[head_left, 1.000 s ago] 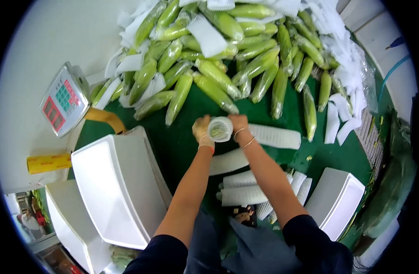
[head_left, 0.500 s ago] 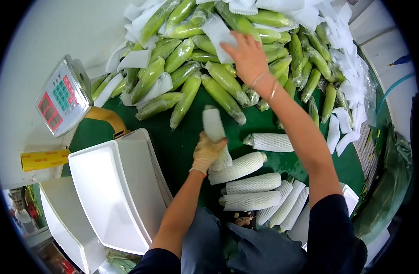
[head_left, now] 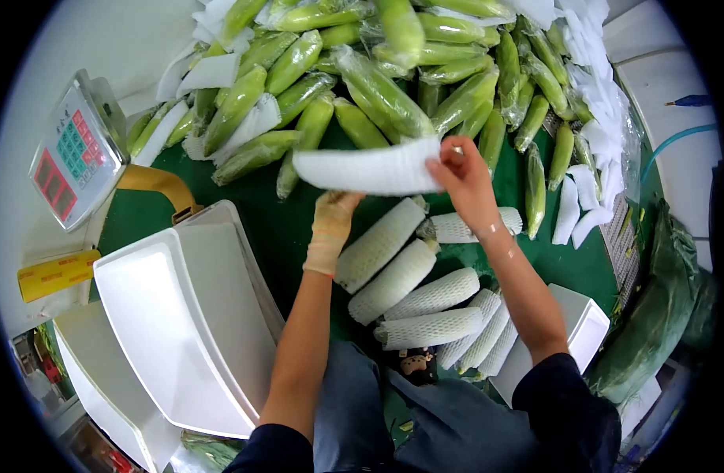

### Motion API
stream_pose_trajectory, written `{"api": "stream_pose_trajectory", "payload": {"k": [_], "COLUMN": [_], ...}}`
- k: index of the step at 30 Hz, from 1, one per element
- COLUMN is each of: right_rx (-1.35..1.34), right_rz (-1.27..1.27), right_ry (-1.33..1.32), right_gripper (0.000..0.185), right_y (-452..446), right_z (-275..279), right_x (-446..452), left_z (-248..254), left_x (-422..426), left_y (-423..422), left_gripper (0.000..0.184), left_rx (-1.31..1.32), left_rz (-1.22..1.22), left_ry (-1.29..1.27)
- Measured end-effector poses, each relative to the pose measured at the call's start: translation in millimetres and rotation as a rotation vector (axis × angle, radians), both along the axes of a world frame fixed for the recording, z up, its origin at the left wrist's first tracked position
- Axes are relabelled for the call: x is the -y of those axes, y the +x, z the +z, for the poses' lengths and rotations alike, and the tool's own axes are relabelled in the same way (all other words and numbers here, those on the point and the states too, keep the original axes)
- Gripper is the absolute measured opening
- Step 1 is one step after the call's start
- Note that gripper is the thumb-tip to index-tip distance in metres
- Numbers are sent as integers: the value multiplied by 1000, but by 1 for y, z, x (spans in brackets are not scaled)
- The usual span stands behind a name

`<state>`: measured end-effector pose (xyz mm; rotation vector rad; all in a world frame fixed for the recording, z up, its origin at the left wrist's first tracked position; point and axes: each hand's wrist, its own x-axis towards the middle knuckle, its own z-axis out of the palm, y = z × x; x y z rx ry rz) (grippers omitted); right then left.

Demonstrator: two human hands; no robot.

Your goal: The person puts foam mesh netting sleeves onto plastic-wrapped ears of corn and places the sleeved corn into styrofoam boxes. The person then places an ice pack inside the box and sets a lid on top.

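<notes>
My right hand (head_left: 468, 177) pinches one end of a flat white foam net sleeve (head_left: 370, 168), held level above the green table. Just below the sleeve is my left hand (head_left: 334, 225), in a pale glove; its fingertips are hidden behind the foam, so I cannot tell whether they grip it. Behind lies a heap of long green vegetables (head_left: 382, 94) in clear film, looking like corn ears in husk. Nearer me rest several vegetables in white foam sleeves, one sleeved vegetable (head_left: 380, 246) lying closest to my left hand.
A digital scale (head_left: 78, 150) stands at the left, above a yellow roll (head_left: 58, 274) and white bins (head_left: 169, 331). Loose white foam sleeves (head_left: 598, 134) pile up along the right. A white box (head_left: 563, 323) and a dark green bag (head_left: 654, 323) sit at lower right.
My right hand has drawn the foam sleeve from the heap towards me. My left hand has let go of a sleeved vegetable, now lying on the table, and moved up and left.
</notes>
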<state>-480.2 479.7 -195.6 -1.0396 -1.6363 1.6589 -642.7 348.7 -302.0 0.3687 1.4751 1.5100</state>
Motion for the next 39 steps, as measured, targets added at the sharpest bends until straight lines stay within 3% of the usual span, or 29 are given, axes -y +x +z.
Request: {"api": "stream_pose_trajectory", "payload": {"k": [2,3,5,7,8,9,10,12,14,15,16,18,19,20,23,25,28,29,30,32,33,34,36,37,39], "right_rx": [-79,-81,-148,-210,-205,-203,-161,-42,217,214,213,281,265,123,-120,161,231,267,261,173,-4,-1,-555,-606,-600], "right_rz": [64,39,-4,-56,-80,-103,-101,-232,-168,-179,-181,-150,-157,-256,-420,-318,-337,-343,-342,-353,-359,-360,-457,-334,-287], "right_ry": [-181,-273,-358,-410,-400,-389,-345,-419,33,111,111,213,172,-185,-408,-55,45,98,99,-52,-310,-317,-945,-1111,-1104], "right_gripper": [13,13,14,15,13,13,13,17,26,33,33,34,33,34,37,41,44,45,45,45,40,40,36,35,35], "right_y": [2,2,5,8,8,6,4,1,6,10,13,17,12,10,-2,-4,-29,-37,-40,-45,-49,-57,-77,-76,-74], "right_z": [-40,-53,-82,-91,-84,-77,-62,-56,-55,-57,-57,-58,-64,-66,-69,-71,-73,-72,-70,-64,-69,-74,-81,-83,-83], "right_x": [-17,-16,-12,-3,2,6,14,22,42,54,60,73,78,91,96,86,76,70,64,52,48,50,56,58,67], "left_z": [-27,-27,-4,81,100,40,27,12,17,35,35,33,29,28,37,56,43,49,49,43,37,29,-9,-28,-60], "left_x": [-15,-20,-30,-40,-43,-45,-46,-39,-34,-25,-20,-8,-6,-5,-3,1,6,13,15,10,8,7,2,0,-2], "left_y": [-1,2,18,44,55,68,75,78,92,101,105,111,111,110,108,100,87,64,51,30,20,8,-15,-18,-24], "left_gripper": [18,21,24,31,36,38,39,31,22,19,19,16,14,18,18,17,19,24,24,22,20,19,27,28,31], "left_rx": [-501,-1054,-1599,-559,-42,239,436,308,687,449,448,-133,41,-129,17,244,25,46,40,321,464,608,628,302,-348], "left_rz": [-202,-241,-270,-264,-240,-72,-47,-122,78,124,122,-18,49,79,123,115,157,11,13,233,341,452,392,304,111], "left_ry": [49,138,234,155,102,299,377,153,178,92,91,58,-22,99,93,117,42,24,25,259,372,481,471,255,-182]}}
